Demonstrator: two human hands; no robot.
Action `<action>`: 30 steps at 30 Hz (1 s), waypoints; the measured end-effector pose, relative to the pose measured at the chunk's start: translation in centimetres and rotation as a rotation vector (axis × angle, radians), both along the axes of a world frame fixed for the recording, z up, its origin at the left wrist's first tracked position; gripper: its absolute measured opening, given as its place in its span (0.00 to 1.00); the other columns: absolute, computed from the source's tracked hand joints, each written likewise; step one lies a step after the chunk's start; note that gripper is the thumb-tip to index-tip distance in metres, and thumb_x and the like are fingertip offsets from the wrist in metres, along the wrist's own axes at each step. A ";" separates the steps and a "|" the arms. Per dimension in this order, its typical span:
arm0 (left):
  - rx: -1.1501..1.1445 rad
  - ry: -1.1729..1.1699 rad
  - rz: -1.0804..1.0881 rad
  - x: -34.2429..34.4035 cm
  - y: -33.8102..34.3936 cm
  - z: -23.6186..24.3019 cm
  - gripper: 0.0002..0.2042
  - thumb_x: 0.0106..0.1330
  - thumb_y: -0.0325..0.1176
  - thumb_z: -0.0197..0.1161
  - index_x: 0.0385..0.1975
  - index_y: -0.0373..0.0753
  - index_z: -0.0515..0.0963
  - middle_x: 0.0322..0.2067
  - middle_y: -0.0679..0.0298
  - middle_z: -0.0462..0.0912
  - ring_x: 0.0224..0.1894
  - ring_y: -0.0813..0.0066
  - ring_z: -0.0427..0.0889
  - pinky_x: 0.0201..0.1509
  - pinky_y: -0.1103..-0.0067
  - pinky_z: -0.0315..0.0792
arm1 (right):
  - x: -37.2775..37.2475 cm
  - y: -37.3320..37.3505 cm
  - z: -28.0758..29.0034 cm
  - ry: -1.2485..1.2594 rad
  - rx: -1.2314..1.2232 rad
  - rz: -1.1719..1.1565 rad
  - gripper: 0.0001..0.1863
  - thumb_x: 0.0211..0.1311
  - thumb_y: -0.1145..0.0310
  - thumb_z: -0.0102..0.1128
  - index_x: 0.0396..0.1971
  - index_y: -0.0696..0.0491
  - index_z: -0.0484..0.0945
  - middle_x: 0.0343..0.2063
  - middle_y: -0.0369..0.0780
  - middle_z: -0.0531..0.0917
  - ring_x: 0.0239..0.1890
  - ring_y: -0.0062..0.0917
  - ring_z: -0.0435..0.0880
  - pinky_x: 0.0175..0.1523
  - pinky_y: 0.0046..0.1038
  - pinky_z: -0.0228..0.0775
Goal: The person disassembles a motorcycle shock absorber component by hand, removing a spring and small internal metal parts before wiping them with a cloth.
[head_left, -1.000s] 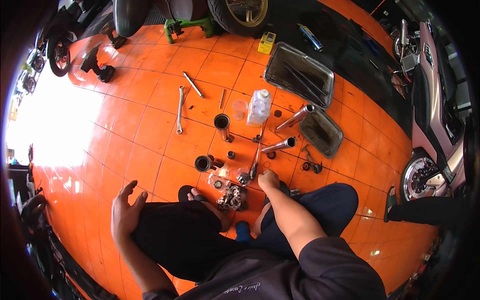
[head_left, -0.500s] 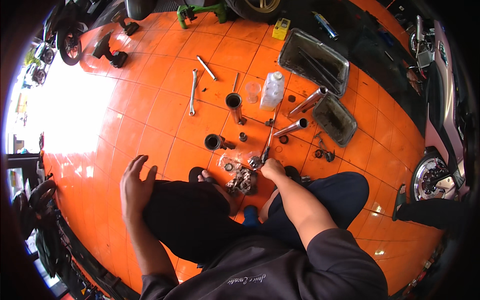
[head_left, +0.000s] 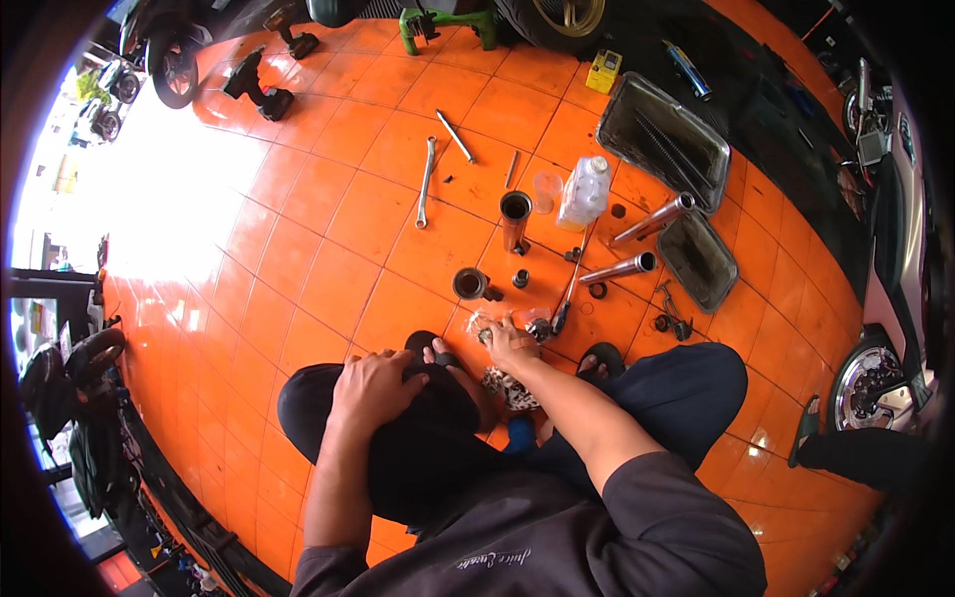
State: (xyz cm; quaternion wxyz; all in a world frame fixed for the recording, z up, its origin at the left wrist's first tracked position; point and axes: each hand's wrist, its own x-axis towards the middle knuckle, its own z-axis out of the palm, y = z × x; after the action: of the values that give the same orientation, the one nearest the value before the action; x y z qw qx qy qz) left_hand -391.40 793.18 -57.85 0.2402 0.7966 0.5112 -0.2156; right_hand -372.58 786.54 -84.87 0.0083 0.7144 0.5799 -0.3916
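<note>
My left hand (head_left: 376, 391) rests on my left knee, its fingers stretched out and holding nothing. Low over the floor between my feet, my right hand (head_left: 509, 345) has its fingers bent together at a small round part (head_left: 484, 336) beside clear plastic wrapping (head_left: 476, 320); the fingers partly cover the part. Right of that hand lie a small metal piece (head_left: 540, 329) and a long thin tool with a dark handle (head_left: 561, 316). A spotted cloth (head_left: 509, 390) is bunched below my right wrist. Two dark open-topped tubes (head_left: 470, 284) (head_left: 515, 207) stand just beyond.
Two shiny fork tubes (head_left: 622, 269) (head_left: 652, 221) lean right of a clear bottle (head_left: 585, 192) and a plastic cup (head_left: 547, 189). Two grimy trays (head_left: 699, 261) (head_left: 665, 139) lie farther right. Wrenches (head_left: 426, 184) and cordless drills (head_left: 257, 88) lie far left; a motorcycle (head_left: 875, 368) stands at right.
My right hand has moved left from the long tool's handle to the small round part. My left hand has come down from the air onto my knee. The whole view has shifted.
</note>
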 end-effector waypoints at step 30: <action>-0.061 -0.796 0.303 0.6 -0.4 -0.2 0.14 0.71 0.39 0.54 0.39 0.34 0.80 0.21 0.60 0.81 0.25 0.75 0.81 0.32 0.76 0.73 | -2.1 -0.4 20.8 1.502 -0.078 -0.700 0.12 0.64 0.72 0.60 0.45 0.57 0.80 0.35 0.37 0.85 0.38 0.19 0.84 0.39 0.18 0.74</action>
State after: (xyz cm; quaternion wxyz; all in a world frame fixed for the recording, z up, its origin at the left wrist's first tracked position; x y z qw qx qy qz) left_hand -390.84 792.80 -58.02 0.4713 0.7261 0.4831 0.1316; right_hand -374.72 786.17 -64.08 -0.4786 0.4012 0.1613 -0.7641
